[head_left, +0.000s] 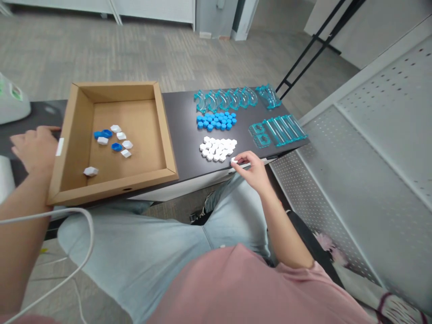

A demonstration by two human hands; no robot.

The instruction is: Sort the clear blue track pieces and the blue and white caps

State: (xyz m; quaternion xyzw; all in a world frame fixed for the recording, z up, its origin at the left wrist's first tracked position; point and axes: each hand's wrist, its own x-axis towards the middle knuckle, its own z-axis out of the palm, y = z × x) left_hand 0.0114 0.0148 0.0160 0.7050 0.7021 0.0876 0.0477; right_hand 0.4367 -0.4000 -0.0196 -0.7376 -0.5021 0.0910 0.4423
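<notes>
Between the thumb and fingers of my right hand is a small white hexagonal piece, held at the front edge of the dark table. Just left of it lies a cluster of white hexagonal pieces, and behind that a cluster of blue hexagonal pieces. My left hand rests on the table beside the left wall of a cardboard box, its fingers apart. Inside the box several white pieces and a few blue pieces lie scattered.
Clear teal curved pieces stand in a row at the back. Straight teal tubes, square teal pieces and another teal stack lie right. A white container stands far left. A white cable loops near my left arm.
</notes>
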